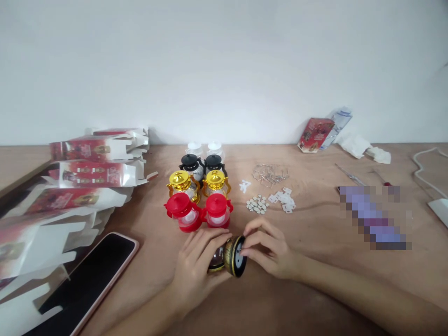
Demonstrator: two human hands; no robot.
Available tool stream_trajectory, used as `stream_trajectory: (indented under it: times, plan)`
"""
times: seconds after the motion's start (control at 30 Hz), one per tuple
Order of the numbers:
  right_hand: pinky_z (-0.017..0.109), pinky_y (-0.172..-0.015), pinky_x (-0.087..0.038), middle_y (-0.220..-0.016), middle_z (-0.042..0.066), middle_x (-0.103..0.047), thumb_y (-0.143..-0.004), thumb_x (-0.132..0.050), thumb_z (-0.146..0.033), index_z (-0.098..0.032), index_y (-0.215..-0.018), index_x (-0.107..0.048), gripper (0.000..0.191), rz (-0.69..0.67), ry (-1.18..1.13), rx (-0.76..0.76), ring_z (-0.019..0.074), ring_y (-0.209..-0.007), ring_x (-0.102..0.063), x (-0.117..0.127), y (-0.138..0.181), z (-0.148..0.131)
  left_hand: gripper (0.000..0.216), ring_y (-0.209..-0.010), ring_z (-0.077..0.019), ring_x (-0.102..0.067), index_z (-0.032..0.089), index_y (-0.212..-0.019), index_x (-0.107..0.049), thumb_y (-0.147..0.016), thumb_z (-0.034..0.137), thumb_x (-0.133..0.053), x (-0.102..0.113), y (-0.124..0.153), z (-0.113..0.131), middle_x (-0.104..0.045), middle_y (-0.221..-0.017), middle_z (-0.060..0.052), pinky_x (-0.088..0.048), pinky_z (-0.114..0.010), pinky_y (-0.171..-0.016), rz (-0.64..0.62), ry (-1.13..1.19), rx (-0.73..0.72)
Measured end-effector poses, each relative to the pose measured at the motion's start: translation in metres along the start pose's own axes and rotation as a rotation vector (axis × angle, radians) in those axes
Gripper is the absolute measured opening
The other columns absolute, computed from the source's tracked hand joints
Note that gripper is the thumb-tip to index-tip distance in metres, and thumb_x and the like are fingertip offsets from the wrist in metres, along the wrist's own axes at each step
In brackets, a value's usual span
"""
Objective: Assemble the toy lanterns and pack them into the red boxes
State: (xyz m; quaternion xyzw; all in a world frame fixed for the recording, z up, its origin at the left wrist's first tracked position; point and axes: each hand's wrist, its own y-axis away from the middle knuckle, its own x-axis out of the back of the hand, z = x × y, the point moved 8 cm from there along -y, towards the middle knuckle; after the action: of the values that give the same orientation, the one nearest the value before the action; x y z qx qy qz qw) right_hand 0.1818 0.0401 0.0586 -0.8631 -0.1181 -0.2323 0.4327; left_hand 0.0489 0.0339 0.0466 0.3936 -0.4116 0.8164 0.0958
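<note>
My left hand (198,268) wraps round a small gold toy lantern (229,255) lying on its side, its dark round base turned to the right. My right hand (269,247) pinches at that base with its fingertips. Just behind stand rows of small lanterns in pairs: red ones (198,212), gold ones (198,183), black ones (202,164) and white ones (205,149) at the back.
Flattened red and white boxes (80,186) are piled at the left, with a phone (91,280) face up in front of them. Small round cells (257,204), white tabs (283,199) and wire pieces (270,172) lie right of the lanterns. A white cable (425,170) runs at far right.
</note>
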Motion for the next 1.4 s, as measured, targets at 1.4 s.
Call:
stream_trajectory:
  times: [1.4]
  plan:
    - [0.024, -0.079, -0.056, -0.097, 0.013, -0.068, -0.084, -0.060, -0.017, -0.014, -0.086, -0.064, 0.006, 0.081, 0.046, -0.011, 0.0152, -0.089, -0.067, 0.002, -0.005, -0.009, 0.035, -0.083, -0.0192, -0.064, 0.017, -0.103, -0.054, -0.076, 0.035, -0.068, 0.007, -0.001, -0.008, -0.065, -0.094, -0.008, -0.052, -0.030, -0.069, 0.077, 0.011, 0.094]
